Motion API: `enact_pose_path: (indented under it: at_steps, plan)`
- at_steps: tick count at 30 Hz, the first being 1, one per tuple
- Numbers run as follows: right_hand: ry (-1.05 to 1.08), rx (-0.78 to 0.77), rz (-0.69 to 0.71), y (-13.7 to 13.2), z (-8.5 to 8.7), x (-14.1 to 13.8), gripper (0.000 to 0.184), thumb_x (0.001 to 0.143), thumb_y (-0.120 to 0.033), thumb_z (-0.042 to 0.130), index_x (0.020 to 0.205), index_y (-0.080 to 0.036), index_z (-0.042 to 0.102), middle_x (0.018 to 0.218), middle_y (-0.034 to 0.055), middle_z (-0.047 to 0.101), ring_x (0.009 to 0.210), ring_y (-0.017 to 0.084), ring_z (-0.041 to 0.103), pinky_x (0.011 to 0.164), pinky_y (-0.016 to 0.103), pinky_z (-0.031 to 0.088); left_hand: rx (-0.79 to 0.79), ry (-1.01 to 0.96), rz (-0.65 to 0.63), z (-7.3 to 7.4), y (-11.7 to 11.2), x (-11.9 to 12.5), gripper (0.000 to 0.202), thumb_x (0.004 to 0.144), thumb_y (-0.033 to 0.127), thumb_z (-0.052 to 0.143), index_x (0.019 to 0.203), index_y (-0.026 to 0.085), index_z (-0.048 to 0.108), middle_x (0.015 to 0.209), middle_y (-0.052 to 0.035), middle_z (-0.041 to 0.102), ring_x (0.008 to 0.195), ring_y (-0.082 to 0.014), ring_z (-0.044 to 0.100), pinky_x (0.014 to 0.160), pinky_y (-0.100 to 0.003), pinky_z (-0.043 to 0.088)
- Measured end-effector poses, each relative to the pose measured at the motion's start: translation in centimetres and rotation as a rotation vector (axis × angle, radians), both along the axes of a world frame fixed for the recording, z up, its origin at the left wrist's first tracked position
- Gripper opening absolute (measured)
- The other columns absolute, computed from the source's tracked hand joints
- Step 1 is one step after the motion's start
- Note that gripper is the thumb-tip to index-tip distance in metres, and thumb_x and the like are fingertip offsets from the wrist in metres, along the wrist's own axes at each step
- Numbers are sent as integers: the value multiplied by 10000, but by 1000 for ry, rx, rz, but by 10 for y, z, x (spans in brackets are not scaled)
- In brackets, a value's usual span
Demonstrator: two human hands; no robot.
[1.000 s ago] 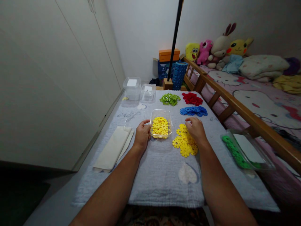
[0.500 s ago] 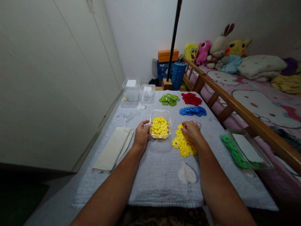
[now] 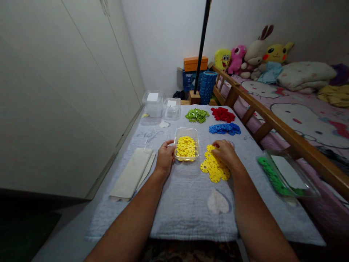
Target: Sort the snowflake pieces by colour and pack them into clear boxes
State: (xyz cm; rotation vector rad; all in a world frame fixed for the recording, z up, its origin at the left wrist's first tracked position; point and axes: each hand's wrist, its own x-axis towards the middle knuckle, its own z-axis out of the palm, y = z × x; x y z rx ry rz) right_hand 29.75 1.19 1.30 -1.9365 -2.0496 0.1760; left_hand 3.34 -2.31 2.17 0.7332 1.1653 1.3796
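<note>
A clear plastic container (image 3: 187,131) stands in the middle of the cloth, partly filled with yellow snowflake discs (image 3: 186,147). My left hand (image 3: 165,158) grips its left side, fingers at the far left wall and thumb nearer me. To the right lies a loose pile of yellow snowflake discs (image 3: 215,169), flower-shaped with notched rims. Over the upper right of that pile is my right hand (image 3: 225,152), its fingertips drawn together on a yellow disc at the edge. The fingers partly hide what they pinch.
Light green (image 3: 197,115), red (image 3: 223,114) and blue (image 3: 225,128) piles lie farther back. Clear containers (image 3: 152,103) stand at back left. A folded beige cloth (image 3: 132,174) lies left, a lidded box of green pieces (image 3: 283,174) right. A wooden bed rail (image 3: 261,113) borders the right side.
The whole view has shifted slightly. My left hand stays on the container, and my right hand remains at the yellow pile with barely any finger movement.
</note>
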Motion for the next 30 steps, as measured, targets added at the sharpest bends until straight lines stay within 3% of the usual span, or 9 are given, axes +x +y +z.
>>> enact_pose_path:
  at_steps: [5, 9, 13, 19, 22, 26, 30]
  plan:
    - [365, 40, 59, 0, 12, -2, 110, 752, -257, 610, 743, -188, 695, 798, 36, 646, 768, 185, 571, 748, 316, 428, 9, 6, -6, -1, 0, -1, 420, 696, 333, 674, 1067, 168, 570, 472, 127, 411, 347, -54, 286, 370, -178, 217]
    - [680, 234, 65, -9, 26, -19, 170, 757, -367, 651, 753, -200, 682, 776, 16, 615, 683, 161, 527, 661, 299, 433, 13, -1, -15, -3, 1, -1, 431, 693, 325, 670, 1079, 163, 567, 485, 124, 430, 351, -53, 293, 370, -177, 217]
    - [887, 290, 90, -21, 37, -43, 186, 795, -388, 649, 767, -204, 647, 715, -1, 627, 665, 152, 546, 638, 282, 446, 18, -10, -8, -2, 1, 0, 433, 689, 321, 671, 1078, 164, 563, 494, 125, 432, 354, -51, 289, 372, -180, 226]
    - [958, 195, 168, -28, 36, -65, 165, 796, -371, 658, 767, -209, 643, 715, 4, 666, 672, 158, 609, 636, 276, 471, 9, 6, -9, 0, 0, 0, 414, 690, 322, 669, 1062, 164, 576, 479, 122, 424, 351, -51, 296, 377, -178, 223]
    - [985, 155, 159, -28, 33, -69, 174, 802, -370, 640, 860, -207, 654, 743, 15, 714, 708, 173, 659, 669, 288, 489, 8, 11, -5, 0, 0, 0, 422, 691, 330, 677, 1067, 165, 578, 481, 117, 435, 355, -54, 303, 377, -177, 219]
    - [994, 194, 73, -22, 28, -59, 290, 816, -371, 616, 1041, -189, 642, 781, 35, 752, 727, 183, 675, 705, 307, 497, 0, 3, 4, 0, 0, 0, 418, 688, 338, 689, 1056, 169, 585, 482, 116, 431, 358, -55, 312, 382, -175, 220]
    - [866, 306, -59, -8, 17, -35, 263, 817, -373, 596, 982, -180, 666, 880, 77, 759, 828, 217, 690, 787, 347, 506, 3, 13, 14, 1, 0, 1, 409, 681, 332, 692, 1039, 166, 586, 483, 115, 434, 359, -55, 310, 380, -178, 226]
